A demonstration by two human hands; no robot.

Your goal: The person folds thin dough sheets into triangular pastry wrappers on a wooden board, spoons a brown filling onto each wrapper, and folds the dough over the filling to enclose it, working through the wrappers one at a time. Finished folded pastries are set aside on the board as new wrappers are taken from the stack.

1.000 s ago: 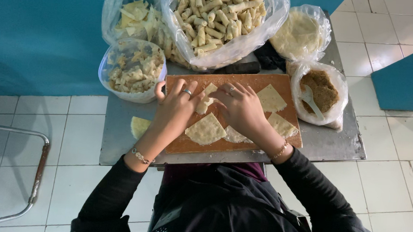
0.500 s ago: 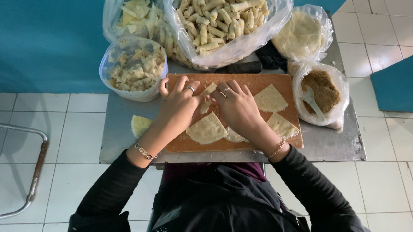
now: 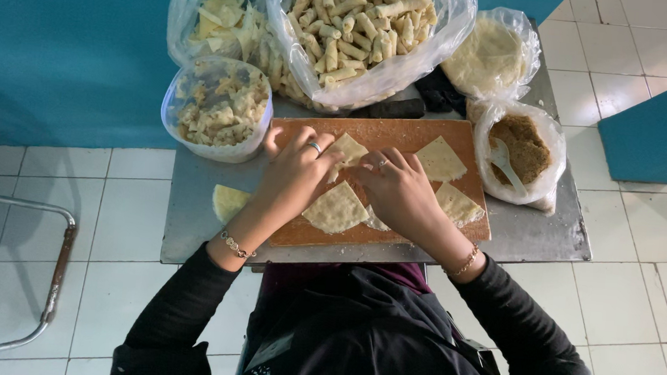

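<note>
**Both hands on one pastry sheet**

Left hand (image 3: 297, 169) and right hand (image 3: 398, 191) meet, palms down and fingers curled, pinching a triangular pastry sheet (image 3: 348, 147) at the upper middle of the wooden cutting board (image 3: 389, 132). Wrists angle inward. More sheets lie beside the hands.

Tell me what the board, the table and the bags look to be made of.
Board: looks like wood, matte orange-brown with faint grain, unvarnished as far as I can tell.
Table: likely sheet metal, probably steel; grey with a dull brushed sheen and thin edges.
Bags: thin clear plastic film, glossy and crinkled, contents showing through.
</note>
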